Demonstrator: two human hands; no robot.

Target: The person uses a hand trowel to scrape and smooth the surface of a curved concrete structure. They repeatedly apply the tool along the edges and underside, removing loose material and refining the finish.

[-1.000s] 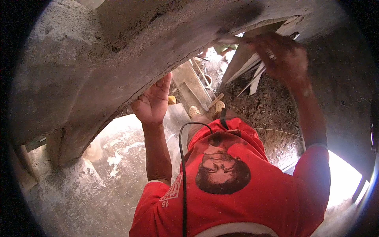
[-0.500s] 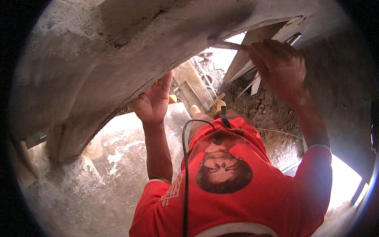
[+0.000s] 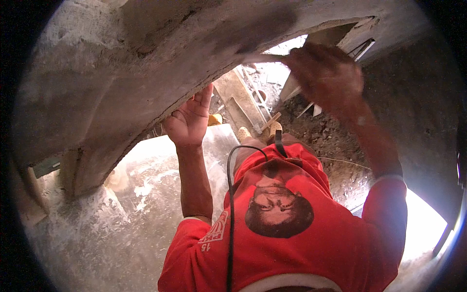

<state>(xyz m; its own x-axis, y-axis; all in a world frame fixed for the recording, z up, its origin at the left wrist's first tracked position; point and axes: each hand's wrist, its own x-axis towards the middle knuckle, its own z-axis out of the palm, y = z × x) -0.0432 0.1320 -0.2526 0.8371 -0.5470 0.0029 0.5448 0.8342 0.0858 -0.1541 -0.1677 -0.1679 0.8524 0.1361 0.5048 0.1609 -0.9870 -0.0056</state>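
Observation:
My left hand (image 3: 188,121) is raised with its palm showing and its fingers stretched out. Its fingertips reach the lower edge of a grey plastered concrete face (image 3: 126,87), which hides part of them. Farther right, my right hand (image 3: 328,73) is closed and somewhat blurred. From its fingers a thin, flat tool (image 3: 268,58) points left, close against the plaster near a dark, damp-looking patch (image 3: 270,27). The tool's handle is hidden in the hand, and its exact kind cannot be made out.
A pale, smeared slab (image 3: 151,194) lies below left. Boards (image 3: 238,102) and loose sticks rest on the dirt ground (image 3: 316,126) by my feet. A dark wall (image 3: 413,112) rises at right. A black cable (image 3: 229,204) runs down my red shirt.
My right hand has moved left and slightly down with the thin tool, along the plaster edge. My left hand has stayed at nearly the same place.

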